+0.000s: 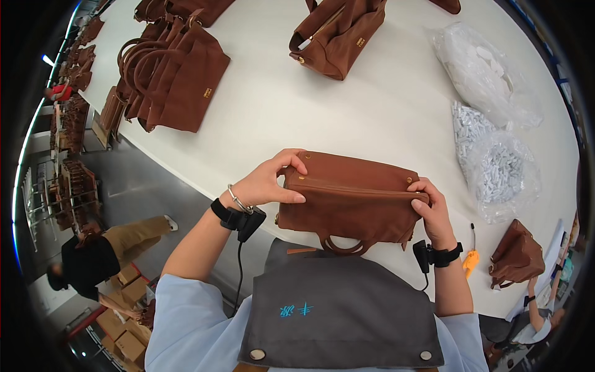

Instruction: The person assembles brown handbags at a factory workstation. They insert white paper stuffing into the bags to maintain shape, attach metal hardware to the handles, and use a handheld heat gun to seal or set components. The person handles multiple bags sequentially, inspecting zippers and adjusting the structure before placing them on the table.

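A brown leather handbag (356,214) lies tipped on the near edge of the white table, its base with small gold studs turned up and away from me, its handles pointing toward my body. At its left end my left hand (273,180) grips the corner, thumb on the side panel and fingers over the base. Its right corner is held by my right hand (432,208), with the thumb on the side panel and fingers by a stud. Fingertips behind the bag's ends are partly hidden.
Several similar bags (180,80) stand at the far left of the white table (260,111); another bag (338,40) stands far centre. Clear plastic bags (496,167) with small white pieces lie right, near an orange-handled tool (471,260) and a smaller brown bag (517,254). Other people work on both sides.
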Demonstrator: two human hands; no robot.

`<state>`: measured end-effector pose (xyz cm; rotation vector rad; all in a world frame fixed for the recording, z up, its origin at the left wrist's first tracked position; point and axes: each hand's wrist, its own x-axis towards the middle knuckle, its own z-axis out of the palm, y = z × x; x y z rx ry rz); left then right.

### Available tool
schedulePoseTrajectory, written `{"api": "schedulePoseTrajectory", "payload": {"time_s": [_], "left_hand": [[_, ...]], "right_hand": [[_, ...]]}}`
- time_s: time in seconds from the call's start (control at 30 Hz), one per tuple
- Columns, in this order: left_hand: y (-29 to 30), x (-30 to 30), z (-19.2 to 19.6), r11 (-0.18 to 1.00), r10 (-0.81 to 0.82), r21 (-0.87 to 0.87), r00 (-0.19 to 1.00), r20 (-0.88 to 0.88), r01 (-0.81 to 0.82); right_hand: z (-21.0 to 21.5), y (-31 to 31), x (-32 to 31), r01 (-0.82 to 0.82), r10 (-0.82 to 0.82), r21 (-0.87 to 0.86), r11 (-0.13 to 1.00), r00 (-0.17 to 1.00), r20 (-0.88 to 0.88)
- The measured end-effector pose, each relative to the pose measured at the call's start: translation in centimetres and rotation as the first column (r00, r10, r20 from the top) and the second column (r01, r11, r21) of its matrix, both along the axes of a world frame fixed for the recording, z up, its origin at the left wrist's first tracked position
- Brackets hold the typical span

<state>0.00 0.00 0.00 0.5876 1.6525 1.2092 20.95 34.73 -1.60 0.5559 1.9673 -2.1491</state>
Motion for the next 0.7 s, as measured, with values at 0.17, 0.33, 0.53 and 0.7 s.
{"api": "schedulePoseTrajectory", "payload": {"time_s": [0.17,0.33,0.53,0.7], "left_hand": [[-0.5,1.1,-0.8,0.977,0.213,-0.008,0.974,0.073,-0.213],[1.3,1.5,-0.6,0.913,0.388,0.053,0.899,0.201,-0.406],[1.5,0.7,-0.1,0.955,0.288,0.027,0.947,0.144,-0.295],[2.1,1.1,1.4,0.973,0.216,0.047,0.959,0.185,-0.228]], "right_hand": [[0.5,-1.4,-0.5,0.205,-0.203,-0.030,0.978,0.978,0.056],[0.4,-2.1,-1.8,0.281,-0.281,-0.019,0.959,0.960,0.001],[0.4,-0.6,-2.2,0.102,-0.107,0.056,0.993,0.991,0.084],[3.9,0.4,-4.3,-0.273,0.236,0.533,0.800,0.962,0.139]]}}
